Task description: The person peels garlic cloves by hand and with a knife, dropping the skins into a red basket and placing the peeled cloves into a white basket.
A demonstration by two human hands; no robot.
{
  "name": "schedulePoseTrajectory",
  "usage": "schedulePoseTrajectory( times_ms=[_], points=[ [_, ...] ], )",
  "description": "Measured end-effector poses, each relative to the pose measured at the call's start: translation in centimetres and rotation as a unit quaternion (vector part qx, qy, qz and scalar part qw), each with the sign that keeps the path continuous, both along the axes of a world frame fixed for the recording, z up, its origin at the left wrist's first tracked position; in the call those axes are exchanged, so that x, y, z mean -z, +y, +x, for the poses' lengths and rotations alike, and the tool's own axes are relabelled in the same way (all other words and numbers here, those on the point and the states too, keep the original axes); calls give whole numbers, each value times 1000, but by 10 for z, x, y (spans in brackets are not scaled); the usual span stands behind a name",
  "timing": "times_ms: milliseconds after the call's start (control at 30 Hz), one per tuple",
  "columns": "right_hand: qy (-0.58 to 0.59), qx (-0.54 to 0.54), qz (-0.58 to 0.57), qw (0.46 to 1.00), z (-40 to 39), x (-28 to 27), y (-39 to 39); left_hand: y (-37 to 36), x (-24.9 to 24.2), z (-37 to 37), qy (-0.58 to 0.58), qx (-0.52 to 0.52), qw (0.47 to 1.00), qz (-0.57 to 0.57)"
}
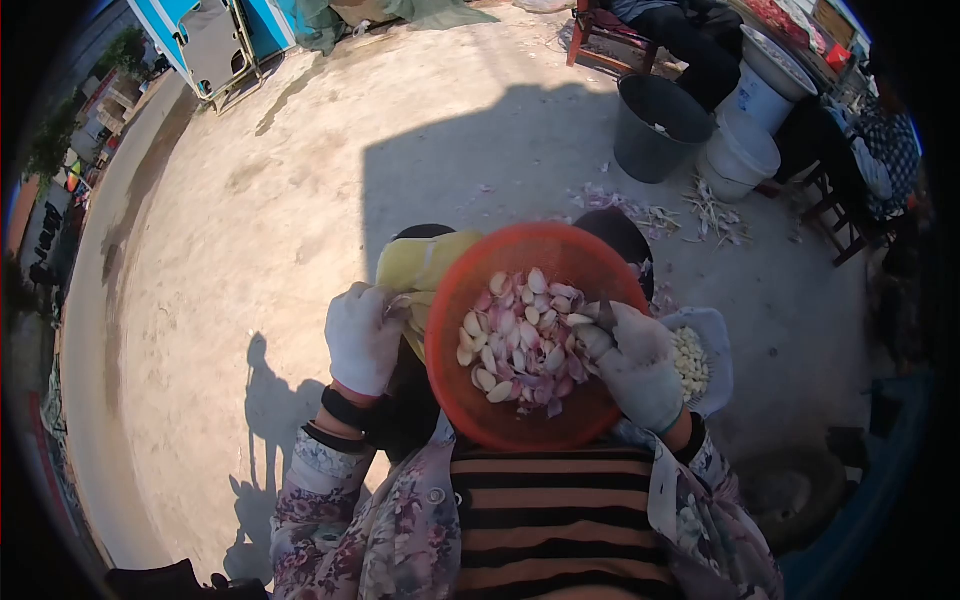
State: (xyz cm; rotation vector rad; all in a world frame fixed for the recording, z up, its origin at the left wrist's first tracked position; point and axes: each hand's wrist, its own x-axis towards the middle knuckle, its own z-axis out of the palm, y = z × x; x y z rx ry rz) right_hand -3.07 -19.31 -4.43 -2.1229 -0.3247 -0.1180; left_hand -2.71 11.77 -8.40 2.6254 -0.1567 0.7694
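An orange-red plastic bowl (455, 400) rests on my lap with garlic cloves (520, 335) inside, some peeled and pale, others in pinkish skin. My right hand (640, 370), in a white glove with greyish fingertips, reaches over the bowl's right side. Its fingers are closed together on a pale garlic clove (579, 320). To the left of the bowl is my left hand (362, 340), also white-gloved, its fingers curled and pinched together beside a yellow cloth (420, 262) over my knee. What those fingertips hold is too small to make out.
A white basket (722, 365) of peeled cloves stands right of my lap. Ahead are a dark bucket (645, 150), a white bucket (738, 160) and scattered garlic skins (715, 215). People sit at the upper right. A folding lounger (210, 50) stands at the upper left.
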Motion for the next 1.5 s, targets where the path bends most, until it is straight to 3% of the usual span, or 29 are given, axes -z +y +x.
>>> schedulePoseTrajectory(
  times_ms=[33, 67, 100, 233, 300, 333, 367, 400, 433, 500, 600, 667, 700, 767, 933, 1133, 1233, 1333, 1500],
  points=[
    [23, 2, 16, 1000, 0, 2, 0, 12, -6, -3, -14, -44, 999, -24],
    [47, 4, 31, 998, 0, 3, -1, 26, -9, -6, -36, -76, 989, -124],
    [70, 7, 46, 996, -1, 4, -1, 38, -21, -11, -13, -90, 933, -347],
    [35, -8, 24, 999, 0, 0, -3, 81, -25, -26, -41, -120, 889, -440],
    [-11, -15, 1, 1000, 2, -2, -3, 69, -21, -32, 78, -175, 904, -383],
    [-7, -17, 10, 1000, 2, -1, -3, 70, 0, -29, 117, -174, 923, -323],
    [-2, -20, 19, 1000, 2, 0, -3, 64, 19, -34, 160, -141, 918, -335],
    [3, -22, 27, 999, 2, 0, -3, 64, 58, -34, 152, -73, 892, -419],
    [16, -20, 25, 999, 2, 0, -3, 37, 45, -41, 190, -104, 944, -247],
    [42, -14, 17, 999, 1, 0, -4, 28, 59, -34, 135, -100, 889, -426],
    [30, -8, 0, 1000, 2, -1, -3, 13, 40, -41, 45, -81, 851, -517],
    [7, -13, 18, 1000, 2, 1, -3, 16, 26, -44, 26, -52, 968, -246],
    [-6, -13, 27, 1000, 1, 2, -4, 15, 18, -45, 14, -35, 994, -100],
    [-90, -14, -25, 996, 2, 5, -7, 0, -8, -39, 65, -39, 989, 128],
    [-111, 0, -29, 993, 1, 4, -8, -19, -33, -37, 97, 40, 968, 226],
    [-43, -12, 35, 998, -5, 2, -9, -21, -26, -37, 65, 201, 967, 145],
    [-21, -14, 53, 998, -8, -8, -11, -33, -16, -42, 101, 196, 965, 144],
    [-56, -5, 66, 996, -9, 4, -12, -42, -3, -48, 236, 231, 940, 80],
    [-54, 3, 69, 996, -12, 1, -16, -54, -17, -50, 239, 178, 926, 233]
  ],
)
